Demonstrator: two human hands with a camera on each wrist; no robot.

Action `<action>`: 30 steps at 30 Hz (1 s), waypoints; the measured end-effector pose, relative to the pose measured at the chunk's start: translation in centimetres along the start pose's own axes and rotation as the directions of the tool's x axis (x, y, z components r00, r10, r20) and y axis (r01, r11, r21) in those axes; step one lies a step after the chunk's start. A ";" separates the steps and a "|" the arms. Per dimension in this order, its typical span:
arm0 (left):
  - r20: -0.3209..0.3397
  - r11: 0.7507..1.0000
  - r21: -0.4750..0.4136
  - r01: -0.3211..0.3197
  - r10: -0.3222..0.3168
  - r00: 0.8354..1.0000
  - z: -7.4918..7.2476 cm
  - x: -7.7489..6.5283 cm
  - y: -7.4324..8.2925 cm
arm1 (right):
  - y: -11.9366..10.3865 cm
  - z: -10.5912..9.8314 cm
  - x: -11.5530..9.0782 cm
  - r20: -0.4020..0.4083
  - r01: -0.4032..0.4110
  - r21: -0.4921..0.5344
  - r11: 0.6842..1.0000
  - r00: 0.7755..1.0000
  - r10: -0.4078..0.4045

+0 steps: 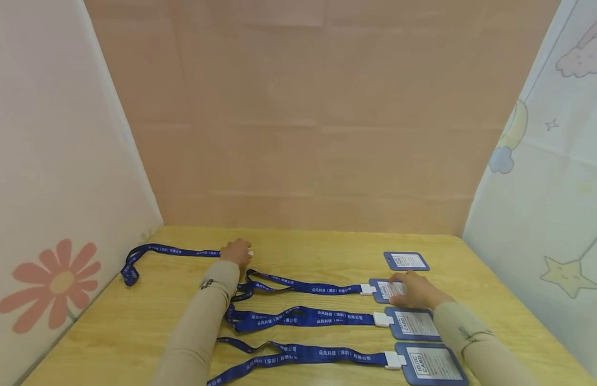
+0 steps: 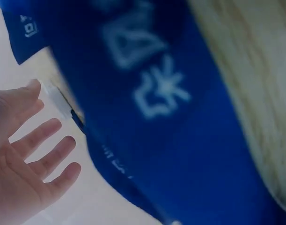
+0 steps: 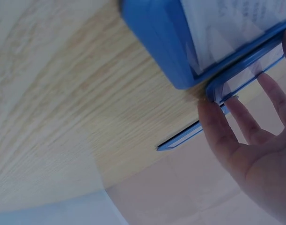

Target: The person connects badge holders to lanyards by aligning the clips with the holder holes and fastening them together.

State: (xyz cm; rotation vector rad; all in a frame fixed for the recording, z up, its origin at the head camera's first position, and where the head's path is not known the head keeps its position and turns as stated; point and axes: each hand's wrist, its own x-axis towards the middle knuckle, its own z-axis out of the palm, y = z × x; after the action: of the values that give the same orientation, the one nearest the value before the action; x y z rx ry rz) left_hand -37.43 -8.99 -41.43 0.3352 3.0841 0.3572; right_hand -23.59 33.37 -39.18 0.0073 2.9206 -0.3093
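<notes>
In the head view, several blue lanyards with white lettering lie stretched across the wooden table. My left hand is at the end of the farthest lanyard, pinching its white clip between thumb and forefinger; the other fingers are spread. On the right, my right hand holds a blue ID card holder across its width, thumb on the near side and fingers on the far side. A white clip joins this holder to its lanyard. The right hand hides part of the holder.
A loose card holder lies at the back right. Nearer me are two more holders, the middle one and the front one, each clipped to a lanyard. A tan backdrop and pale side walls surround the table.
</notes>
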 end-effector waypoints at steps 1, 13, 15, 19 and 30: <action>0.001 1.000 0.000 0.003 -0.003 1.000 0.1 0.0 0.0 | 0.0 0.0 -0.1 0.000 -0.002 0.000 1.000 1.000 0.002; -0.070 0.998 0.058 -0.008 0.012 0.997 1.2 0.9 -0.6 | 0.0 -1.0 -0.9 -0.094 0.062 -0.005 0.998 0.994 -0.062; -0.078 0.998 0.067 -0.013 0.019 0.997 1.4 1.1 -0.8 | 0.0 -1.1 -1.0 -0.093 0.056 0.003 0.998 0.994 -0.056; -0.088 0.996 0.081 -0.024 0.031 0.996 1.6 1.5 -1.1 | 0.0 -0.9 -1.1 -0.099 0.046 0.023 0.999 0.994 -0.044; -0.142 0.997 0.045 -0.068 0.074 0.987 0.5 0.7 -0.8 | 0.9 -0.4 0.2 -0.160 0.096 0.032 0.995 0.983 -0.090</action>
State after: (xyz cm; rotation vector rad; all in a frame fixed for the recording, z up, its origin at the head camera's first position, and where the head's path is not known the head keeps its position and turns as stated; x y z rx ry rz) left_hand -38.25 -9.47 -42.10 0.4411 3.2300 0.3366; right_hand -23.86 34.30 -39.02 -0.1032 3.0783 -0.3982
